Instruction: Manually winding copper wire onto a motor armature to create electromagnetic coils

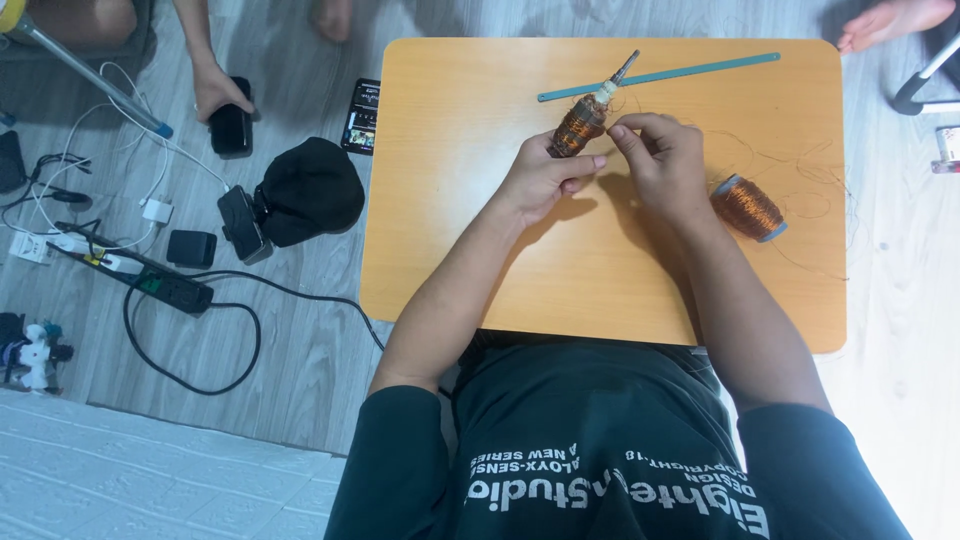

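Currently: left hand (545, 180) clamps copper-wound armature (580, 124), upper centre of frame | right hand (662, 160) fingertips pinched together on thin wire beside it | keep wire taut (spool (750, 207) sits right) | lay turns tight, even.

On the low table (480, 270) the person's two hands met near the far middle, the left hand (540, 180) gripping a wound motor armature (580, 125), the right hand (665, 160) just beside it, fingertips pinched at the armature's side. Behind the armature lay a long flat strip (660, 75), slanting toward the far right corner. A spool of wire (750, 207) lay to the right of the right hand, loose wire (815, 185) trailing beyond it. On the floor left of the table sat a cap (310, 190), a power strip (165, 288) with cables, and, farther back, another person's hand (215, 90) on a phone (231, 128).
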